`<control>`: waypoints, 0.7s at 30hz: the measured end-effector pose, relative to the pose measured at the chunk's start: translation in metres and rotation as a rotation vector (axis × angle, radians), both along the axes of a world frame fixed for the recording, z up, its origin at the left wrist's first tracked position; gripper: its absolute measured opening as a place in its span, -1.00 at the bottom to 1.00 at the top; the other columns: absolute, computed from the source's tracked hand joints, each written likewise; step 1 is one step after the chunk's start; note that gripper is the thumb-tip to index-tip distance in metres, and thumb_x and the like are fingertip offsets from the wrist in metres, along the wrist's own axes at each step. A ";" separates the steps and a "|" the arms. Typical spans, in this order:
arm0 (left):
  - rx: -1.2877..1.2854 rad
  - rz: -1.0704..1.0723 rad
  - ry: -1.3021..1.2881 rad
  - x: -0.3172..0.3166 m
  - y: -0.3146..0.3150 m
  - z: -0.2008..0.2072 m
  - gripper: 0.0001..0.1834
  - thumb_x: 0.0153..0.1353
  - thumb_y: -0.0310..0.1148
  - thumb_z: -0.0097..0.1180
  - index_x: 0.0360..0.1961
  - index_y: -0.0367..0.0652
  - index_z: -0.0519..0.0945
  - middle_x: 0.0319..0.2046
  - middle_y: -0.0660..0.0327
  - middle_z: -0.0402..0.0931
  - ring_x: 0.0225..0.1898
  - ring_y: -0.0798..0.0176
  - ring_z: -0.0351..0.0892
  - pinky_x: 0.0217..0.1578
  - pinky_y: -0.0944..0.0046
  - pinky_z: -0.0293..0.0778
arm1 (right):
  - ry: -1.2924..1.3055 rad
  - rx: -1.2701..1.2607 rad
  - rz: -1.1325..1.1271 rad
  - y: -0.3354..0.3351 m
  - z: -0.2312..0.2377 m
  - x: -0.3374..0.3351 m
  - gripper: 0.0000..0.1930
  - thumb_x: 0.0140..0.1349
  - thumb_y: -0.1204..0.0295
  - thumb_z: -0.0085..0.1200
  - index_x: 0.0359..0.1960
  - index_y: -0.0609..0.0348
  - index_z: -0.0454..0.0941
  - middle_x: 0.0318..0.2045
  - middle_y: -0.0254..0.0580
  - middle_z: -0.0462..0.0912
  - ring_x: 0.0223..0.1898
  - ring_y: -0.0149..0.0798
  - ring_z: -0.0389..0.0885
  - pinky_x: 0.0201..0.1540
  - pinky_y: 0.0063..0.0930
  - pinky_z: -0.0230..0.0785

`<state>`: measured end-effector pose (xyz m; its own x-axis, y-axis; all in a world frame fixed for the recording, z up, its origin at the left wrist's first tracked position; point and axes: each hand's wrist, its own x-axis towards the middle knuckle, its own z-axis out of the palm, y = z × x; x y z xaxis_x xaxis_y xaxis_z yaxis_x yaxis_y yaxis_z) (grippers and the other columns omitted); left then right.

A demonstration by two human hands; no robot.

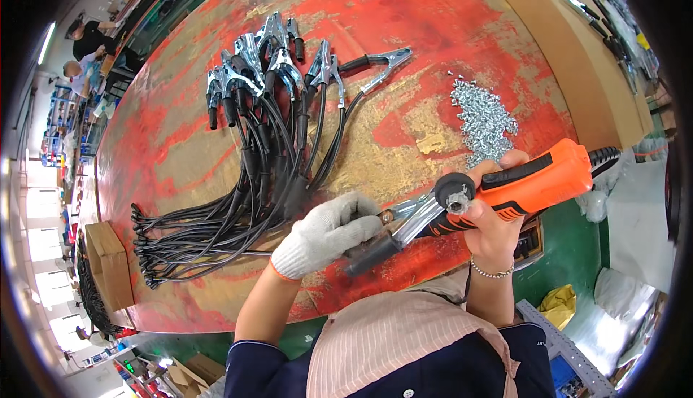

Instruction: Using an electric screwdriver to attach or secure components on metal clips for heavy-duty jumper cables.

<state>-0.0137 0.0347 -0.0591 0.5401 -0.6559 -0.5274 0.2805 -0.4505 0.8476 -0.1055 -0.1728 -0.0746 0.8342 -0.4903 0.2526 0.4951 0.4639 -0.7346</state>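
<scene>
My left hand [325, 232], in a white knit glove, is closed around a metal spring clamp [415, 230] with a black sleeve on one handle. My bare right hand [494, 228] grips an orange and black handheld power tool [538, 179], whose working end points left at the clamp and is partly hidden by it. A round black end with a grey centre [456, 194] faces up beside my right thumb; which piece it belongs to, I cannot tell. Beyond the tool lies a pile of small silvery screws [485, 120].
Black cables [216, 232] with metal clamps [278, 66] lie bundled across the worn red table [433, 15]. Cardboard boxes stand at its right [577, 51] and left [108, 264] edges. A black cord [605, 156] leaves the tool. Two people [90, 41] are far off at the upper left.
</scene>
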 end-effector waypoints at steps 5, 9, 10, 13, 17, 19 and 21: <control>0.021 0.028 -0.731 -0.023 -0.004 0.013 -0.71 0.11 -0.33 0.18 -0.18 -0.25 0.50 -0.41 0.21 0.54 -0.38 0.28 0.55 -0.31 0.40 0.45 | 0.177 0.037 -0.066 0.004 0.004 -0.001 -0.37 -0.05 0.70 0.17 0.05 0.10 0.16 -0.29 -0.15 0.49 -0.26 -0.31 0.54 -0.14 -0.37 0.44; 0.274 -0.256 -1.641 -0.027 0.001 -0.007 -0.69 -0.02 -0.42 0.25 -0.21 -0.20 0.51 -0.38 0.18 0.58 -0.47 0.06 0.57 -0.46 0.21 0.48 | 0.253 0.055 -0.137 0.004 0.006 0.001 -0.37 -0.02 0.66 0.15 0.09 0.09 0.14 -0.28 -0.17 0.47 -0.27 -0.32 0.53 -0.18 -0.41 0.43; 0.149 -0.153 -1.639 -0.021 -0.003 -0.012 -0.70 -0.04 -0.45 0.24 -0.23 -0.18 0.50 -0.42 0.18 0.58 -0.53 0.10 0.56 -0.52 0.21 0.46 | 0.216 0.030 -0.118 0.004 0.009 -0.002 -0.37 -0.01 0.65 0.13 0.11 0.07 0.13 -0.28 -0.19 0.46 -0.26 -0.32 0.52 -0.06 -0.28 0.43; 0.149 0.035 -1.335 -0.026 -0.003 -0.004 -0.76 0.05 -0.44 0.18 -0.22 -0.17 0.49 -0.44 0.18 0.56 -0.57 0.23 0.54 -0.54 0.28 0.45 | -0.013 -0.040 -0.112 0.006 0.000 -0.002 -0.40 -0.06 0.70 0.22 -0.05 0.10 0.11 -0.33 -0.15 0.53 -0.25 -0.24 0.57 0.26 0.12 0.07; -0.232 0.637 0.038 -0.026 0.011 0.008 -0.62 0.15 -0.38 0.11 -0.03 -0.21 0.32 -0.54 0.13 0.49 -0.66 0.42 0.39 -0.70 0.45 0.26 | 0.237 -0.173 0.074 0.038 0.007 0.003 -0.40 -0.07 0.69 0.26 -0.03 0.16 0.17 -0.32 -0.15 0.57 -0.27 -0.30 0.59 -0.12 -0.30 0.49; -0.342 0.624 0.187 -0.021 0.022 0.017 -0.44 0.15 -0.38 0.05 0.11 -0.39 0.16 -0.48 0.11 0.50 -0.66 0.43 0.40 -0.68 0.50 0.28 | 0.337 -0.063 0.113 0.057 0.000 0.018 -0.45 -0.07 0.71 0.25 -0.04 0.20 0.25 -0.33 -0.18 0.58 -0.28 -0.33 0.60 -0.23 -0.45 0.50; -0.450 0.621 0.308 -0.022 0.033 0.020 -0.39 0.14 -0.38 0.06 0.15 -0.40 0.13 -0.49 0.11 0.49 -0.68 0.42 0.39 -0.70 0.49 0.26 | 0.392 0.020 0.177 0.074 -0.010 0.030 -0.47 -0.08 0.71 0.26 -0.07 0.20 0.27 -0.32 -0.18 0.58 -0.29 -0.35 0.61 -0.23 -0.46 0.51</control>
